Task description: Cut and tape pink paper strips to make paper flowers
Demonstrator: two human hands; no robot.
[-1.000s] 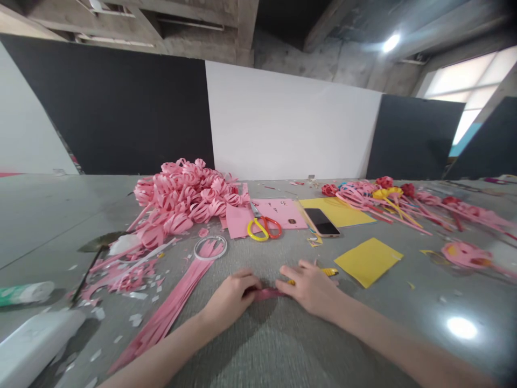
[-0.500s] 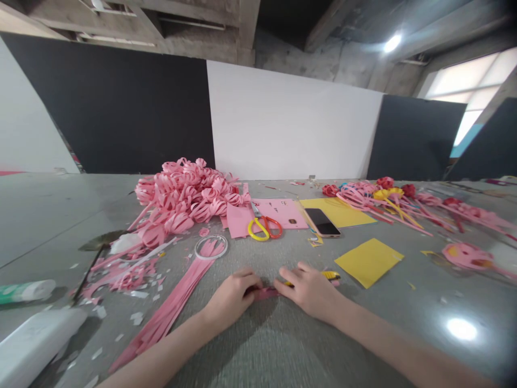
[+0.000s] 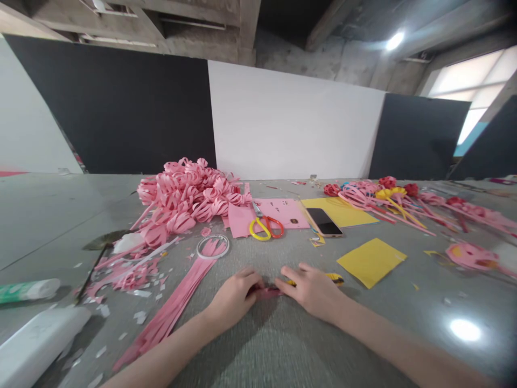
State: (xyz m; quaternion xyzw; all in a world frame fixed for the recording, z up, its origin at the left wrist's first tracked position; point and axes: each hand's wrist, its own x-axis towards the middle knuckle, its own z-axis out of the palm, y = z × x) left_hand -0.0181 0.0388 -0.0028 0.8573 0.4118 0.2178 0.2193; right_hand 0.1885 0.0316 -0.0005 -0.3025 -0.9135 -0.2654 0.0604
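Observation:
My left hand (image 3: 235,298) is closed, its fingers pinching one end of a small pink paper strip (image 3: 269,292) low over the table. The fingers of my right hand (image 3: 309,290) press on the strip's other end. A yellow and black tool, perhaps a craft knife (image 3: 336,278), sticks out behind my right hand; whether the hand grips it or rests over it is hidden. Left of my hands, a bundle of long pink paper strips (image 3: 181,293) passes under a white tape roll (image 3: 201,253). Ahead lie scissors (image 3: 260,229) with one yellow and one red-orange handle.
Curled pink paper flowers (image 3: 189,194) are heaped at the back left. A phone (image 3: 325,222) lies by yellow paper (image 3: 371,262) on the right, with more paper flowers (image 3: 388,196) beyond. A white box-like object (image 3: 44,342), a green-white tube (image 3: 30,291) and scraps lie left.
The whole view has shifted slightly, with things sitting a little further right. Both hands stay on the pink strip, their fingers barely moved.

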